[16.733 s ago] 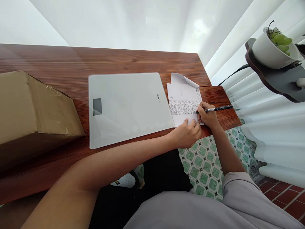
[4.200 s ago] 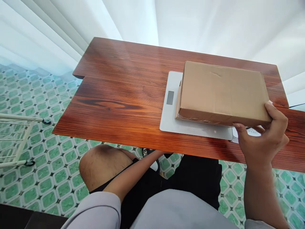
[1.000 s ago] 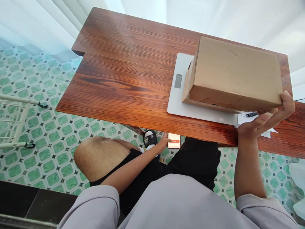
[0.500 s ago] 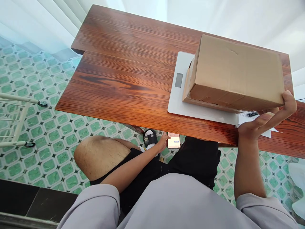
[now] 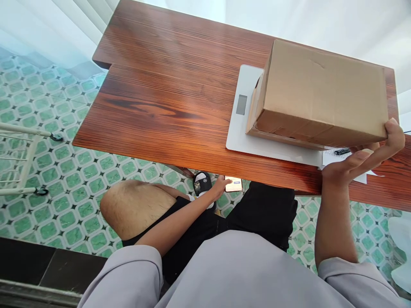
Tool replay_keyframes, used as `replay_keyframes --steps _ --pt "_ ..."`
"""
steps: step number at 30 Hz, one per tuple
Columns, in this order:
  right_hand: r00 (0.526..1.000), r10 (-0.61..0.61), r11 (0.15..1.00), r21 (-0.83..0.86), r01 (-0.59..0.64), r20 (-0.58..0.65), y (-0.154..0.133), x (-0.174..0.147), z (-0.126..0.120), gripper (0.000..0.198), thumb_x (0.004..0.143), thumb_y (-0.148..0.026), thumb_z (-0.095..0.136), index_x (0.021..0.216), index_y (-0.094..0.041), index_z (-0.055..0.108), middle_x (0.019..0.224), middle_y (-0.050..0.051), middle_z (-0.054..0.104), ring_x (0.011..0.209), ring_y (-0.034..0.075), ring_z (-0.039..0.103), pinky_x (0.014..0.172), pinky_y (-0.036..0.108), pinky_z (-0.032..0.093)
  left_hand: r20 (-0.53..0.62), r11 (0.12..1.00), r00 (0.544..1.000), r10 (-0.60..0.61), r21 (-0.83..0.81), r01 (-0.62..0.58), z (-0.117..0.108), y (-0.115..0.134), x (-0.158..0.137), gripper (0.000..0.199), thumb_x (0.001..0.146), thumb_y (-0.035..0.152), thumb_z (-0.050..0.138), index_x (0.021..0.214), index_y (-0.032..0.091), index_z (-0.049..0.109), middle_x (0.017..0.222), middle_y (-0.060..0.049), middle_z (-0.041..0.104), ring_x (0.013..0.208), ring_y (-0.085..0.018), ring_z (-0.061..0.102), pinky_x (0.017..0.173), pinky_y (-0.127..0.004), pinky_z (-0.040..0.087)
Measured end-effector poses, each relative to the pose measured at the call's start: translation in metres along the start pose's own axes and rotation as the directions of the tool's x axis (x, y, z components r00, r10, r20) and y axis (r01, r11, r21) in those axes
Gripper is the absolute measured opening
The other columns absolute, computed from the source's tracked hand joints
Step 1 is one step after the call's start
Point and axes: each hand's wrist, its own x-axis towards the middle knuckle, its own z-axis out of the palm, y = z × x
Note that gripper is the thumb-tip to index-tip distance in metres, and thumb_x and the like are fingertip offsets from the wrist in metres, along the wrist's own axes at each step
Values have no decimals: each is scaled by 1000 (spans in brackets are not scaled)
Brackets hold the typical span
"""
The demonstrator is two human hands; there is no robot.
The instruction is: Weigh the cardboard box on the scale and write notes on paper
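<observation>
A brown cardboard box (image 5: 324,96) rests on a flat white scale (image 5: 244,128) on the wooden table (image 5: 167,98). My right hand (image 5: 366,160) cups the box's near right corner, thumb against its side and fingers under the edge. My left hand (image 5: 221,187) is below the table's front edge, holding a lit phone (image 5: 233,184) with the thumb on its screen. A sheet of paper (image 5: 349,160) and a black pen (image 5: 342,151) lie just under the box's right corner.
A green patterned tile floor (image 5: 64,171) spreads left of the table. A white wheeled rack (image 5: 22,158) stands at the far left. White curtains (image 5: 58,25) hang behind the table. A black and white sandal (image 5: 201,184) shows under the table.
The view has shifted slightly. My left hand with the phone has moved a little toward the table edge. My right hand stays on the box's corner.
</observation>
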Motion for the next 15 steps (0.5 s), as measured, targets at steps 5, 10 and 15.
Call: replay_keyframes --steps 5,10,15 --pt "1000 -16 1000 14 16 5 -1 1 0 55 103 -53 26 144 -23 47 136 15 46 131 31 50 110 64 41 -44 999 998 37 27 -36 8 17 -9 76 57 37 88 123 18 56 140 -14 57 140 -36 44 116 -44 38" --pt "999 -38 999 7 38 6 -2 3 1 52 104 -49 25 144 -25 48 135 14 48 130 28 51 111 61 41 -69 998 996 57 36 -55 11 22 -12 87 54 36 90 129 18 50 146 -14 53 145 -34 38 120 -41 32" --pt "999 -44 999 7 44 12 -2 3 -2 51 104 -46 25 145 -24 47 137 14 48 131 27 51 113 59 42 -37 999 999 16 -30 -17 9 14 -8 82 64 58 77 125 10 51 141 -22 55 134 -42 48 107 -47 46"
